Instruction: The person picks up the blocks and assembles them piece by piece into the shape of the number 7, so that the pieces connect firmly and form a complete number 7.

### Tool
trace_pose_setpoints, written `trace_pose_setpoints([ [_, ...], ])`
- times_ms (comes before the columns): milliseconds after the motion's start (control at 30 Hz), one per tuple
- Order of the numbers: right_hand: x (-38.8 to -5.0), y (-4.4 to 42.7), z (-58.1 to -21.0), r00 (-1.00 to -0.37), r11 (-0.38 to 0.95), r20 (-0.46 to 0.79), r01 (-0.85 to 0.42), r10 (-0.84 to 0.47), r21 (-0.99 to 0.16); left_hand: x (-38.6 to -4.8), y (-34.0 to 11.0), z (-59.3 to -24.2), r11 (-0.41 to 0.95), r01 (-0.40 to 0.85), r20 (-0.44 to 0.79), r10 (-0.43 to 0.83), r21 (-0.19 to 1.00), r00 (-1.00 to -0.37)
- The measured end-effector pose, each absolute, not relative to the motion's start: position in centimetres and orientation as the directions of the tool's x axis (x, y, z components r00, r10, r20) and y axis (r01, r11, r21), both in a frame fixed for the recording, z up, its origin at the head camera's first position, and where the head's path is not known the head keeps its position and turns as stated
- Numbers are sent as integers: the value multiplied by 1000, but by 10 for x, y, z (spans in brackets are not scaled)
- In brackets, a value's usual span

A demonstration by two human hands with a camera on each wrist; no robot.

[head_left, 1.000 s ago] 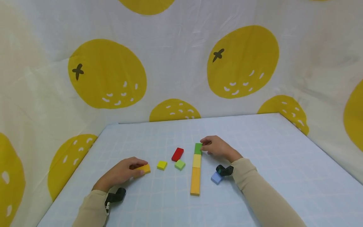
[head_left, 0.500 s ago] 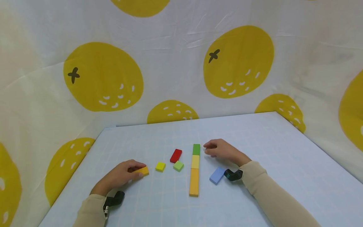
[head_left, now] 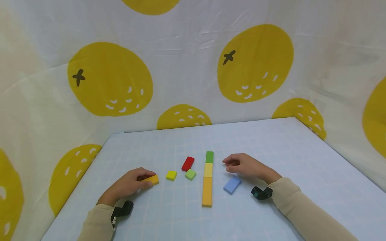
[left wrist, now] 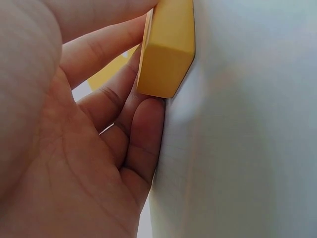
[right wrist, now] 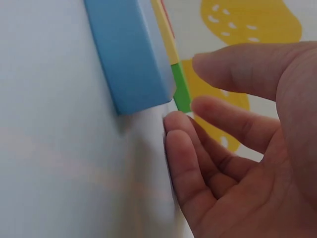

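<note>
Head: the right hand has withdrawn toward the counter's right edge, leaving the green block ending the row toward the far edge, apparently placed. Left wrist: the left hand's fingers grasp an orange block, left of the row. Right wrist: fingers released, just beside the blue block.

You can read no text, label, brand, number or sign in the head view or in either of the two wrist views.
</note>
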State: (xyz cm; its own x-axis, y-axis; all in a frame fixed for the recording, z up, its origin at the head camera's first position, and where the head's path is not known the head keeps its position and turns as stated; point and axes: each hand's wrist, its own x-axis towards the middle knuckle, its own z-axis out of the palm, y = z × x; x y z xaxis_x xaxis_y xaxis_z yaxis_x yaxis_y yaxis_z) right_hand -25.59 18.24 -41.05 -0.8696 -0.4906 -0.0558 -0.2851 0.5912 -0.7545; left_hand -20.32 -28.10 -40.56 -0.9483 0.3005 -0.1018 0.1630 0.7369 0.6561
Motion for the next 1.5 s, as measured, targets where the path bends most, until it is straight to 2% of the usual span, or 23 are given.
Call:
trace_pose_setpoints([
  [367,-238,197,-409,-815,578,-25,-390,-580,-717,-202,-276,-399,736,139,-108,278,663,-954],
  [600,-231,198,-405,-799,584,-63,-381,-598,-717,-203,-277,-404,736,108,-130,258,668,-957],
  [1000,-233,203,-402,-725,524,-62,-433,-686,-733,-205,-281,-405,732,145,-105,284,666,-953],
  [1500,-229,199,-404,-742,546,-82,-410,-666,-730,-204,-280,-406,719,156,-99,299,677,-949],
])
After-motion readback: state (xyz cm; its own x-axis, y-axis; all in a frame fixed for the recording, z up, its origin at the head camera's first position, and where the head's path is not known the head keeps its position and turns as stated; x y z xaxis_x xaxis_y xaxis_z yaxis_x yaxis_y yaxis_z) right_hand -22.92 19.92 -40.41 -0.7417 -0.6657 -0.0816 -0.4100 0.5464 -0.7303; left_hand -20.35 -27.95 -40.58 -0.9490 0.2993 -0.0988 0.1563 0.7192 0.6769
